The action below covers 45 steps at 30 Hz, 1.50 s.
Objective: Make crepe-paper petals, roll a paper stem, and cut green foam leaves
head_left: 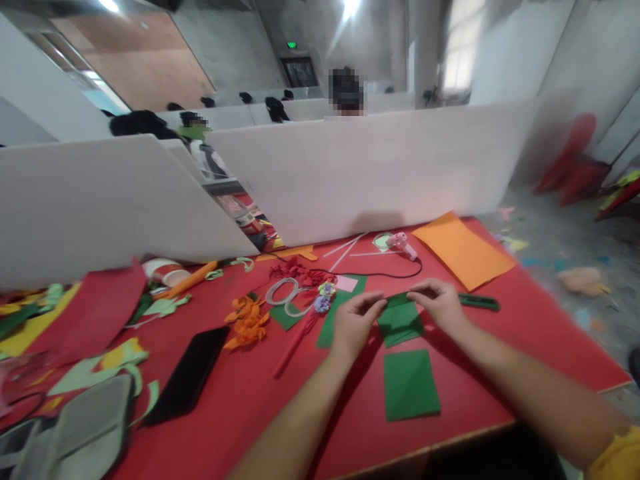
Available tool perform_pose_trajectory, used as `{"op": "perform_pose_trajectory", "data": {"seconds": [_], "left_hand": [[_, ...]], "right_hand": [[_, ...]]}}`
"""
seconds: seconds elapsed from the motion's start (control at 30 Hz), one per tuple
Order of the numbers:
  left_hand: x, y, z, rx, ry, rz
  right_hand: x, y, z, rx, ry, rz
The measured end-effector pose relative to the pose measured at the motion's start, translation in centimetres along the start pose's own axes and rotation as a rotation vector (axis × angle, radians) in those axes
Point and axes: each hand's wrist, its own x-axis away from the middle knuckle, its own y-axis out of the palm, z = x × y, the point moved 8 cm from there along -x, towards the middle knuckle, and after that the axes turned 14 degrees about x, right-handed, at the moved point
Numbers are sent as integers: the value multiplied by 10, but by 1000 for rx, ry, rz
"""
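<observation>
Between my two hands a small green piece (pixel 399 301), which looks like paper or felt, is held up by its two ends. My left hand (pixel 356 323) pinches its left end between thumb and fingers. At the other end, the fingertips of my right hand (pixel 437 301) are pinched on it. Just below and behind lies a green square (pixel 401 330), partly covered by the held piece. Nearer to me, a second green square (pixel 411 385) rests flat on the red table (pixel 350 430). A dark green box cutter (pixel 479 302) lies beside my right wrist.
A pink glue gun (pixel 403 245) with a black cord lies at the back, near an orange sheet (pixel 463 250). Scissors (pixel 290 295), orange paper petals (pixel 247 322) and a black phone (pixel 190 373) are on the left. White partitions (pixel 370 173) stand behind the table.
</observation>
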Motion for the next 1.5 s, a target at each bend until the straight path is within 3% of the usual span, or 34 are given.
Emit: {"op": "perform_pose_trajectory", "data": {"seconds": [0.37, 0.5, 0.7, 0.8, 1.1, 1.2, 1.4, 1.5], "left_hand": [[4, 5, 3, 7, -21, -54], [3, 4, 3, 63, -55, -21], [8, 11, 3, 99, -55, 4], [13, 16, 4, 67, -33, -20], [15, 19, 7, -25, 31, -83], [6, 7, 8, -28, 23, -43], [-15, -27, 17, 8, 15, 60], [-12, -19, 11, 21, -37, 9]], "right_hand": [[0, 2, 6, -60, 58, -40], [1, 6, 4, -178, 95, -83], [25, 41, 2, -285, 273, -303], [34, 47, 1, -243, 297, -298], [40, 40, 10, -278, 420, -247], [30, 29, 17, -274, 442, -214], [1, -16, 19, -304, 399, 38], [9, 2, 7, -284, 339, -101]]}}
